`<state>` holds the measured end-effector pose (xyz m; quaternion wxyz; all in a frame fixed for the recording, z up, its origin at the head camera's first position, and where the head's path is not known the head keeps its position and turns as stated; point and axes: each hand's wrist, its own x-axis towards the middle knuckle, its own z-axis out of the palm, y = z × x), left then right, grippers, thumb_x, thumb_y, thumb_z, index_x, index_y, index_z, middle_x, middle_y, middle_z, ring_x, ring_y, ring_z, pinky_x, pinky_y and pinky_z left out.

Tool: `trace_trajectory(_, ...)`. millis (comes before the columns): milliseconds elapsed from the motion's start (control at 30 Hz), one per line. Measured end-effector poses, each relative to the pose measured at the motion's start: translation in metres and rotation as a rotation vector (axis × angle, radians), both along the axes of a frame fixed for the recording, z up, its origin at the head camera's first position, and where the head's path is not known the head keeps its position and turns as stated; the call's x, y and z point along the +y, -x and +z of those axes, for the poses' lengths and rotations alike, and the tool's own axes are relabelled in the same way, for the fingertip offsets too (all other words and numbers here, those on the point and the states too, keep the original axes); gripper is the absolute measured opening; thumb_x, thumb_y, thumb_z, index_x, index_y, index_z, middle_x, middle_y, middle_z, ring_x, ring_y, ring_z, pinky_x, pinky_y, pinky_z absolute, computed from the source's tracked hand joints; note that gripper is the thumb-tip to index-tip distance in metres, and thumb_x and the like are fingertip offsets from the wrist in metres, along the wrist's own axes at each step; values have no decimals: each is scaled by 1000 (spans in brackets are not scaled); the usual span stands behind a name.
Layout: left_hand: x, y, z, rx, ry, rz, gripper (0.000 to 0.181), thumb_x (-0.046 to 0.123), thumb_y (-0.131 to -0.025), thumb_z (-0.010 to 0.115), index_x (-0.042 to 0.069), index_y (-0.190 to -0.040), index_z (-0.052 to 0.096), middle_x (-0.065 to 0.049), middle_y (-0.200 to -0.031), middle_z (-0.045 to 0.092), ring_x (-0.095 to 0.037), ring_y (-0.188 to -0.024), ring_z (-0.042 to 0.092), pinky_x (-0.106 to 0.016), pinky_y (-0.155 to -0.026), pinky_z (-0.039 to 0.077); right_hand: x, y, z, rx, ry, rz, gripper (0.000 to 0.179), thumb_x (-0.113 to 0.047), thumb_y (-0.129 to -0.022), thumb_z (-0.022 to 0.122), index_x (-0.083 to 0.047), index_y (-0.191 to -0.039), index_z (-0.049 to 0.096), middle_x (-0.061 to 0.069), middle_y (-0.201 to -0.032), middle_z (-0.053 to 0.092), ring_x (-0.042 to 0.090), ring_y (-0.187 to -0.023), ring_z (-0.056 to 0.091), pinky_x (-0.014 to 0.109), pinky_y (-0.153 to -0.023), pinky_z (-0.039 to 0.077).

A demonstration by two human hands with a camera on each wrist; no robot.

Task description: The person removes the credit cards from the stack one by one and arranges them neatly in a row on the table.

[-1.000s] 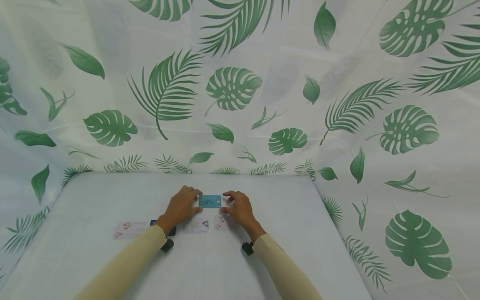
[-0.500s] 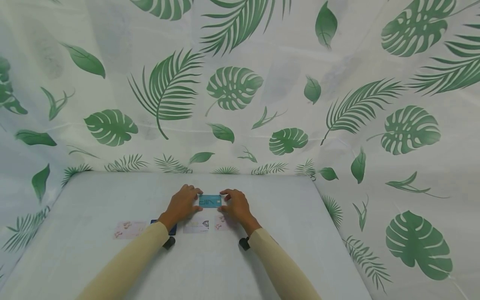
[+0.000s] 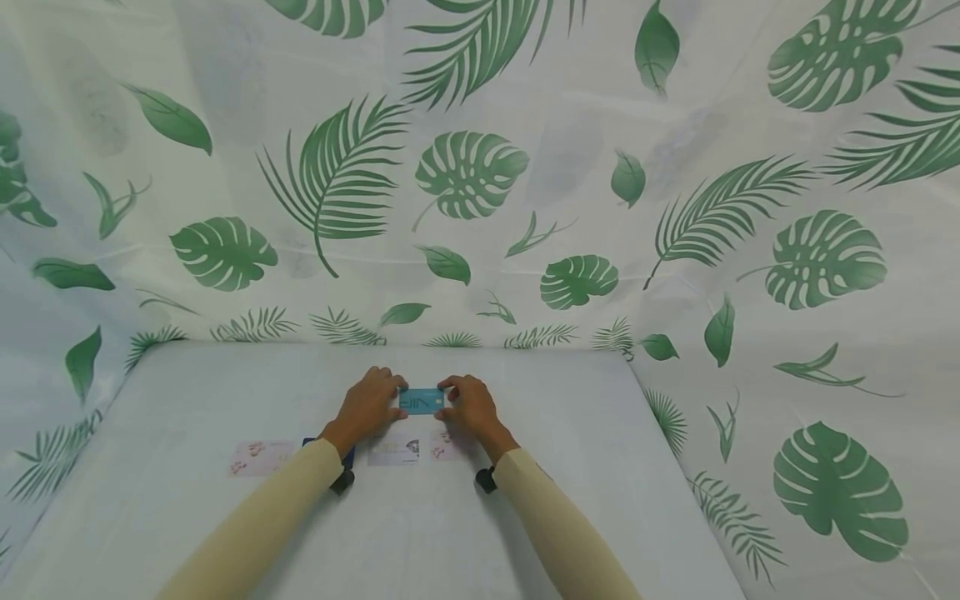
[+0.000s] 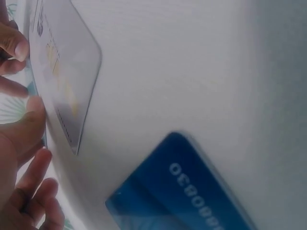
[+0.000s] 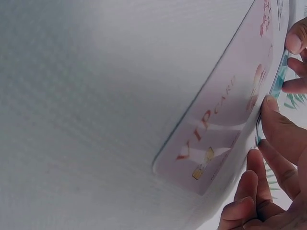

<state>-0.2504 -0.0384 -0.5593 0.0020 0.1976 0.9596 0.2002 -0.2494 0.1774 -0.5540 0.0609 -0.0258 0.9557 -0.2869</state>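
A teal VIP card lies at the middle of the white table, lettering upside down. My left hand pinches its left end, thumb at the near corner and index finger at the far one. At the other end, my right hand holds the right corners the same way. Both wrist views show the teal card only as a thin edge-on strip. Nearer me lie a navy card with raised digits, partly hidden under my left wrist, a pale card, and a pink VIP card beside my right wrist.
Another pink card with red flower prints lies flat at the left end of the row. The white table meets a leaf-printed curtain behind and at the sides.
My right hand has moved slightly left, its fingers coming in from just beside the teal card onto its right end. The left hand and the other cards stay nearly in place.
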Motion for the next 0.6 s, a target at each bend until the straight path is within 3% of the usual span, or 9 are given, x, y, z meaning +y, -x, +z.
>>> trace_trajectory(367,2,2,0,-60,-23,24,49,28,-89,88,14,-131,68,-3,-106,66,-21,-104,54,-42,-95,54,-1,0,-2,-4,16,-14,52,-12,-82,92,-17,-128,69,2,-105,67,20,-97,59,43,-97,51)
trace_trajectory(600,4,1,1,-49,-50,27,50,26,-88,89,12,-131,66,-2,-101,65,-21,-101,53,-41,-93,53,-2,-3,-3,19,58,0,54,-9,-82,91,-16,-131,66,2,-100,68,19,-96,59,43,-96,49)
